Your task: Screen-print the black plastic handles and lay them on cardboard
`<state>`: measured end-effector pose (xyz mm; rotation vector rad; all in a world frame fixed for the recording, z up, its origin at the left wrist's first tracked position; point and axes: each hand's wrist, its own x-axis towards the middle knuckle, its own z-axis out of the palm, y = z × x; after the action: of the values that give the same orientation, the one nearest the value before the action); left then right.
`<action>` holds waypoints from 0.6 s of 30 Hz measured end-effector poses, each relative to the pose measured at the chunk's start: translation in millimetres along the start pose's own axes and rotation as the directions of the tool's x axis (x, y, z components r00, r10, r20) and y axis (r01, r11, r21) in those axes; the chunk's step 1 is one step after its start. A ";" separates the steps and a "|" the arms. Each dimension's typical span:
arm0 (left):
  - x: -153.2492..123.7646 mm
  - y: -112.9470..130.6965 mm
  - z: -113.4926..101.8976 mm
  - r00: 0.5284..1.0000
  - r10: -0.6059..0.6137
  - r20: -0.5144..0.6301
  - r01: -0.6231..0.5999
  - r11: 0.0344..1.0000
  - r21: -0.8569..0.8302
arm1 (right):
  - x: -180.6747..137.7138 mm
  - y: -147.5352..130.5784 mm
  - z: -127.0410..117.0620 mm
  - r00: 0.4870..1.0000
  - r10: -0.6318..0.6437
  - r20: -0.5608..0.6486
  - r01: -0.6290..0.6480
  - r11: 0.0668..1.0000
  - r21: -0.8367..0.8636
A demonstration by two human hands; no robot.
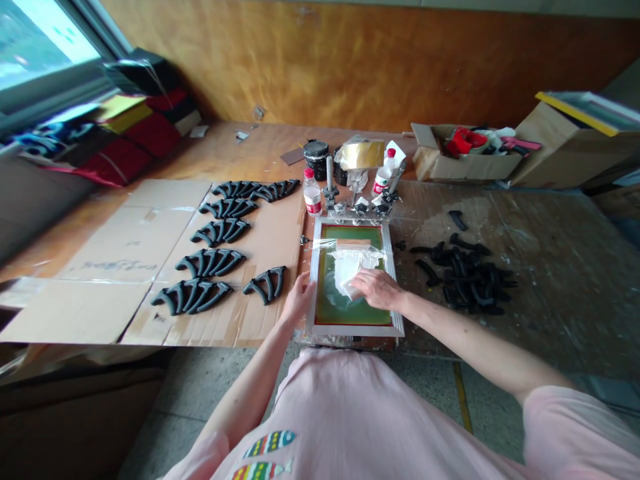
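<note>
A small metal-framed printing screen point(395, 287) with green mesh lies on the table in front of me. My left hand point(299, 298) rests on the frame's left edge, fingers bent over it. My right hand point(376, 288) presses a white cloth point(347, 270) onto the mesh near its middle, fingers curled on the cloth. Clear plastic film lies across the upper part of the screen. Behind the frame stand clamps and two small white bottles point(313, 193).
Rows of black curved plastic parts point(210, 262) lie on flattened cardboard point(125, 260) to the left. A loose heap of similar black parts point(467, 273) sits on the right. Dark jars, a gold bag, cardboard boxes point(465, 163) and folded fabric point(125, 140) line the back.
</note>
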<state>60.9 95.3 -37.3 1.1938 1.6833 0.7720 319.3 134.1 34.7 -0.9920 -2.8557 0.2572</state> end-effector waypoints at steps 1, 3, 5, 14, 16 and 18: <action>-0.7 0.8 0.0 1.000 -0.001 -0.004 0.001 1.000 0.000 | -1.2 2.5 -2.7 0.999 -0.043 0.014 0.043 0.999 0.026; -2.1 3.2 -0.4 1.000 -0.001 -0.009 0.000 1.000 -0.019 | 2.2 7.6 -6.6 0.999 -0.043 0.002 0.043 0.997 0.058; -3.7 6.1 -0.9 1.000 0.001 -0.005 -0.002 0.998 -0.064 | 6.7 8.8 -3.7 0.996 0.031 -0.079 -0.028 0.999 0.043; -4.9 9.1 -0.6 0.999 -0.050 -0.005 0.048 0.981 -0.187 | -5.7 -6.3 12.8 0.982 0.042 -0.186 -0.028 0.997 0.078; -6.4 12.7 -4.4 0.999 -0.042 0.022 0.046 0.976 -0.213 | 13.9 3.7 -4.7 0.956 0.176 -0.236 -0.149 0.980 0.130; -9.9 21.6 -11.3 0.998 -0.020 0.055 0.034 0.963 -0.267 | 35.2 19.9 -25.6 0.902 0.315 -0.297 -0.276 0.947 0.166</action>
<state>59.9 93.4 -11.1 0.9924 1.4948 0.9120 307.9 174.6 57.5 -1.3085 -2.3657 0.2622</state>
